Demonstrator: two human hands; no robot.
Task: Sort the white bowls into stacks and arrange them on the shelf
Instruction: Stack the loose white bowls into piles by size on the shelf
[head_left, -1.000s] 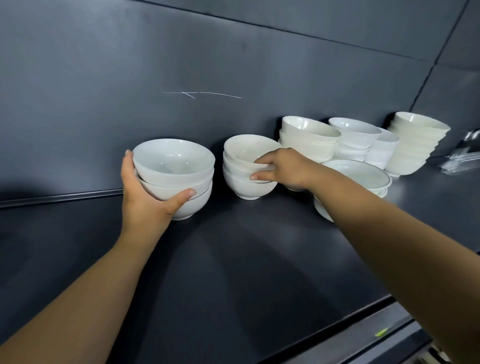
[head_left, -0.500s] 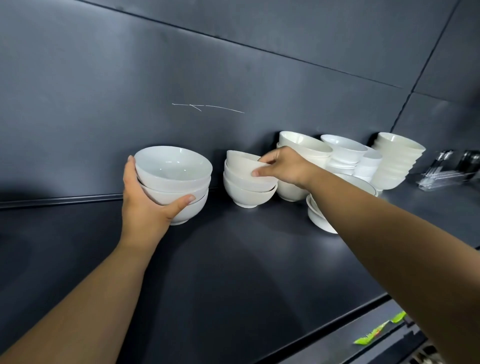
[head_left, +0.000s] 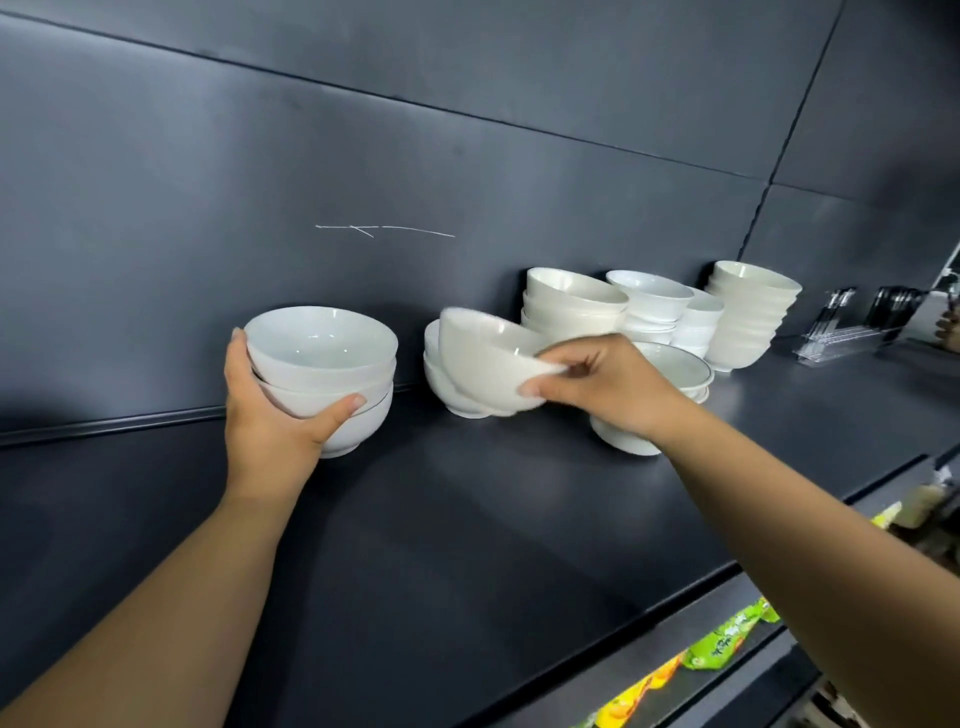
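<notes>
Now tilting the top bowl (head_left: 488, 358) up off the middle stack (head_left: 444, 387), pinching its rim with the right hand (head_left: 602, 389). Gripping the left stack (head_left: 322, 364) on the shelf (head_left: 467, 519) with the left hand (head_left: 270, 421). Risking a slip from so shallow a pinch, chipping bowls beneath.

Shelf (head_left: 467, 545), lower centre of frame: bare dark surface, open to a reach from the front edge. Gap between left stack (head_left: 332, 374) and tilted bowl (head_left: 483, 364) is narrow. Right of centre, bowl stacks (head_left: 748, 317) crowd against back wall (head_left: 467, 130). Clear rack (head_left: 841, 332) far right.
</notes>
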